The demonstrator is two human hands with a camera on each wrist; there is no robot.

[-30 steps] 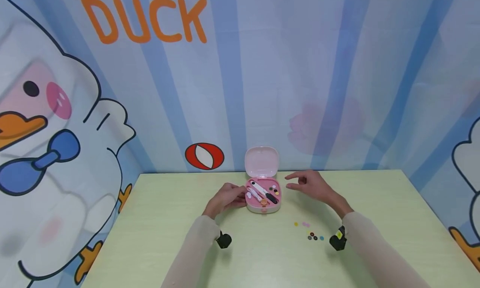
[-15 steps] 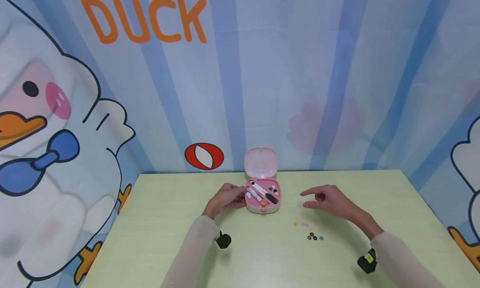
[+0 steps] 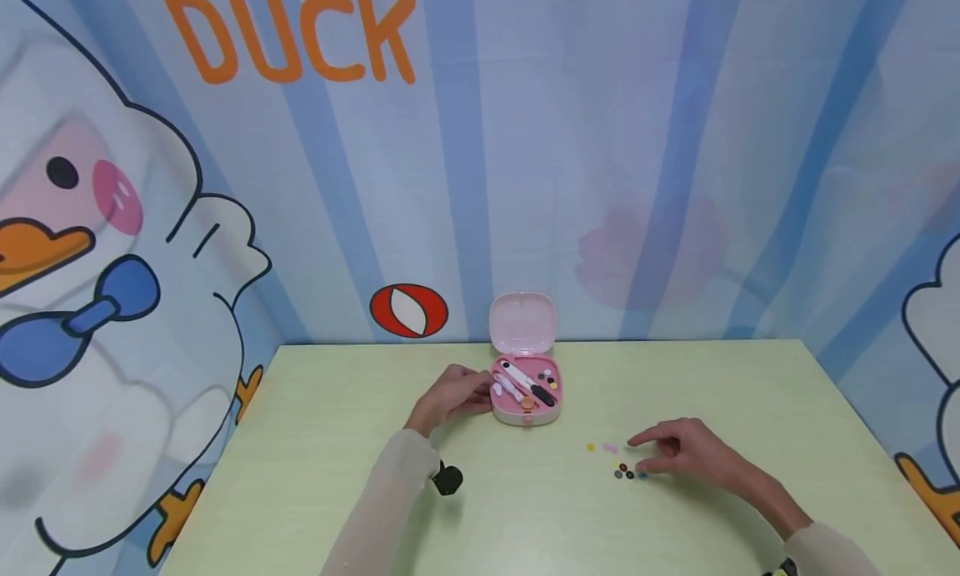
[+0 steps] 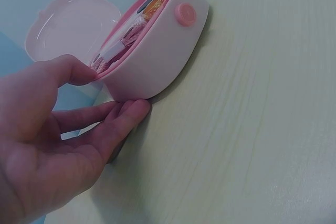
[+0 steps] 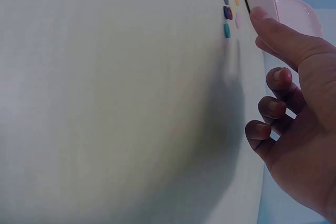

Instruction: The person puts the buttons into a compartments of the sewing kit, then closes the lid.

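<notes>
An open pink-and-white sewing box (image 3: 527, 418) stands near the table's back edge, its lid (image 3: 522, 322) upright. My left hand (image 3: 452, 393) holds its left side; in the left wrist view the thumb rests at the rim and the fingers touch the white wall (image 4: 157, 61). Inside lie a slim white tool with a black end (image 3: 542, 396), an orange round piece (image 3: 527, 403) and several small buttons on the right. My right hand (image 3: 697, 453) hovers by a loose group of small coloured buttons (image 3: 629, 475), thumb and index finger apart, nothing between them.
A yellow button (image 3: 590, 448) and pink buttons (image 3: 610, 448) lie left of the right hand's fingertips on the pale wooden table (image 3: 525, 509). Behind the table hangs a blue striped cloth (image 3: 525, 142) with duck pictures.
My right hand has moved from beside the box toward me and to the right, coming down by the loose buttons. The left hand stays at the box.
</notes>
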